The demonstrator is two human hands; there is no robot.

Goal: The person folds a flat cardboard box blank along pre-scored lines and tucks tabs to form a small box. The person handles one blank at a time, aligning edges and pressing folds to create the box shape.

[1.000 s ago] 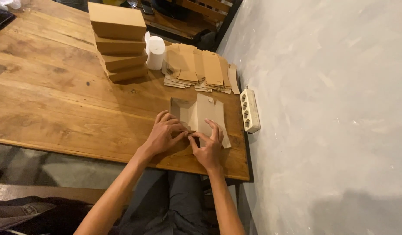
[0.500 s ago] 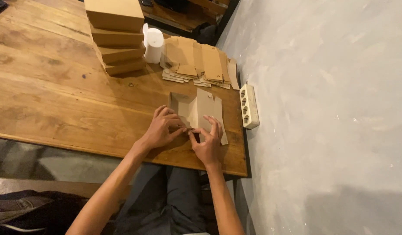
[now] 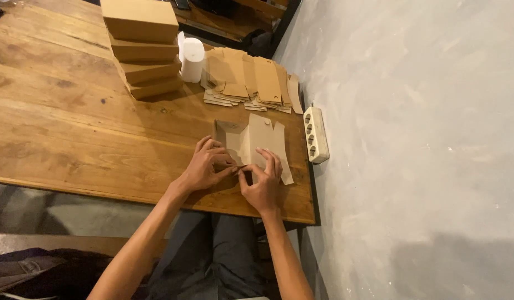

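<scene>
Fingertips of the left hand and right hand meet at the near edge of a flat cardboard box blank, pinching and pressing a fold there; the left fingers are curled onto the card, the right fingers spread and bent over it. The blank lies unfolded on the wooden table, close to its near right corner, and the hands cover its lower part. Just right of it, at the table's edge, a white power strip. Beyond the blank, a loose heap of further flat blanks; left of the heap, a white paper roll standing upright beside a stack of assembled brown boxes.
</scene>
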